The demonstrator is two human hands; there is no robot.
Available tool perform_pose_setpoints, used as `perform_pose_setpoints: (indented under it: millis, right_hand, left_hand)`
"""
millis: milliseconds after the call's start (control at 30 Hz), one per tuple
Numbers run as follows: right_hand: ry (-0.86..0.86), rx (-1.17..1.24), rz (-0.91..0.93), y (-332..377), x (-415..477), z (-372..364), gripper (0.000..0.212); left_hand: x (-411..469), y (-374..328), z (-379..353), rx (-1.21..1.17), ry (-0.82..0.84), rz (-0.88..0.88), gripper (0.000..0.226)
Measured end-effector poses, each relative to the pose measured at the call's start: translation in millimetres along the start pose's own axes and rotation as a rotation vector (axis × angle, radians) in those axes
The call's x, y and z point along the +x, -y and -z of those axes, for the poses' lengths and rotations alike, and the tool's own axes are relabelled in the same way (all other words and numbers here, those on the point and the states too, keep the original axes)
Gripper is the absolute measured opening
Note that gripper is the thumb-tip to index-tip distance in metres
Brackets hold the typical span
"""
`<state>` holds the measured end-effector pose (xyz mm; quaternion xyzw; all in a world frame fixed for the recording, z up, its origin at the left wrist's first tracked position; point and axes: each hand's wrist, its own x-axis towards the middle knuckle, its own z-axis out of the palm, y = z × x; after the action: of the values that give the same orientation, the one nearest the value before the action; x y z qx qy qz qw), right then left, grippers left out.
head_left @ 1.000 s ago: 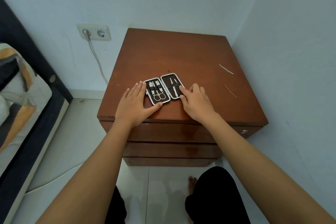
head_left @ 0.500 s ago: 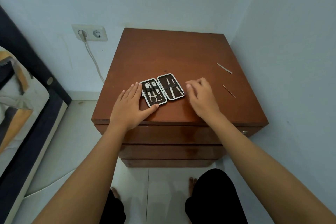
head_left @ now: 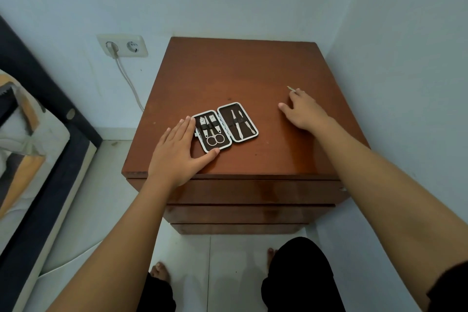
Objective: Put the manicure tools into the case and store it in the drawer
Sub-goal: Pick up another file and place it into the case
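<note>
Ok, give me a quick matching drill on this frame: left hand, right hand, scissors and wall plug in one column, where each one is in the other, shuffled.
Things:
1. left hand
2. right hand
3. scissors
4. wall plug

Places:
A. strapped into the left half of the open case
B. in the left socket of the outlet
C. flat on the nightstand, against the case's left edge
D. reaching over a loose thin metal tool to the right of the case

Pairs: 1-C, 2-D, 3-A, 4-B
</note>
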<state>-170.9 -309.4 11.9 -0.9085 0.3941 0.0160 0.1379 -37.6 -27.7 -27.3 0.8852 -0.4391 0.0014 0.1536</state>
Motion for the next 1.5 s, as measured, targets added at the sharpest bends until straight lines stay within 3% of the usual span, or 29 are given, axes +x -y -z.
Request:
perform_pose_setpoints:
  millis: [367,700,867,967,1133,1300,1500]
  right_hand:
    - [-0.278,0.113,0.198,32,-68,-31,0.032]
    - [-0.282,0.471,-0.076,16,-67,-18,0.018]
    - [-0.179,0.487,-0.158,23,-64,-13,0.011]
    - [-0.204,0.436,-0.182,29,-63,-17,0.013]
    - [-0.266,0.329,-0.125,35,-74,-25,0.013]
    - [-0.281,0.69,-0.082,43,-84,-22,0.004]
    - [-0.284,0.704,0.034,63,-96,-38,0.006]
  left_hand:
    - [-1,-1,2,0.0,0.021,0.001,0.098]
    - [-1,-1,0,0.001,0.015,0.002,0.098]
    - [-1,-1,0,0.011,0.012,0.0,0.098]
    - [-1,-1,0,0.011,0.009,0.0,0.098]
    - [-2,-2,1,0.012,0.012,-0.001,0.098]
    - [-2,-2,2,0.002,0.013,-0.001,0.098]
    - [-1,-1,1,0.015,0.019,0.001,0.099]
